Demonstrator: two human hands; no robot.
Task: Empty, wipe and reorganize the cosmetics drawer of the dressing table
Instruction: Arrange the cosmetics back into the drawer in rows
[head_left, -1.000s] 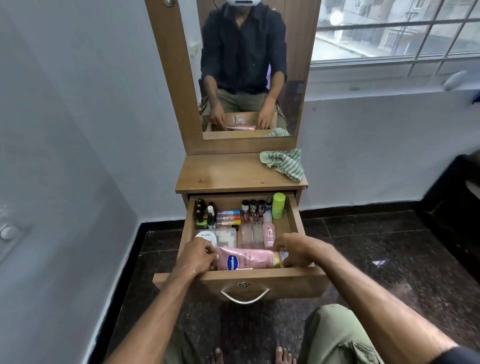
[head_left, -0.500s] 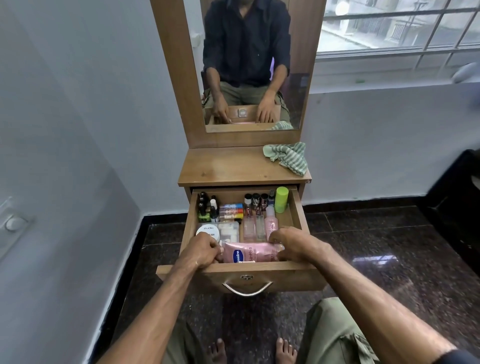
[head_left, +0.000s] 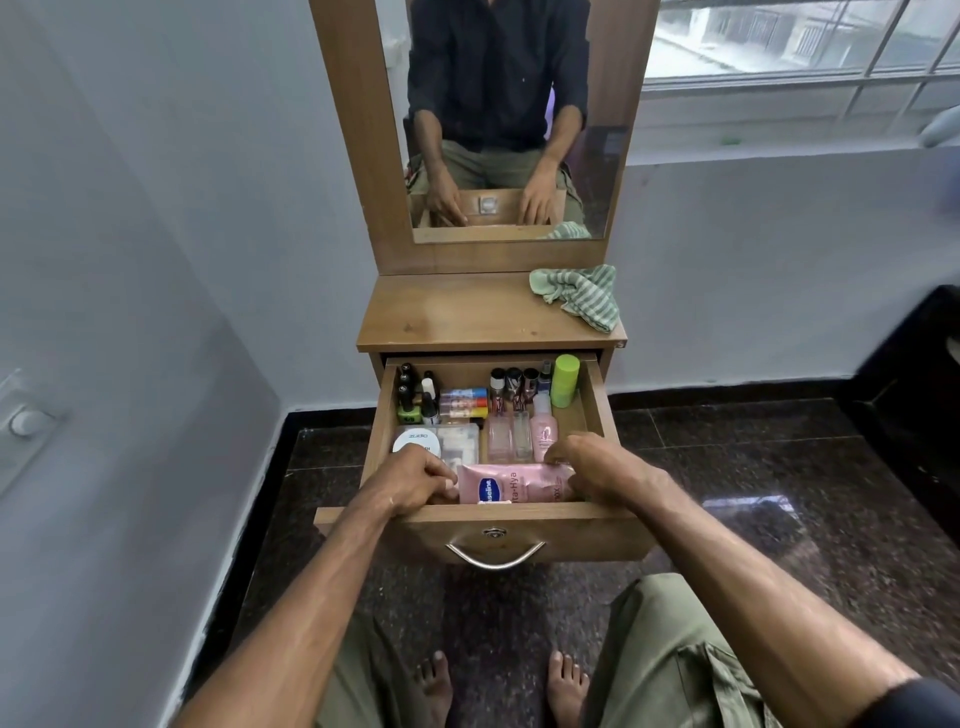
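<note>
Now, pink lotion pouch (head_left: 514, 484) lying flat, both ends gripped

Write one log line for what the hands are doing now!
left hand: grips pink lotion bottle | right hand: grips its other end | drawer: open, full | cloth: on tabletop

Wooden dressing table (head_left: 467, 317), striped green cloth (head_left: 579, 293) at its right-rear corner.

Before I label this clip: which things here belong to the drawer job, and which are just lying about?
Job:
drawer
pink Vaseline tube, held by left hand and right hand
green bottle
white jar
striped cloth

Lying about:
mirror
window
</note>
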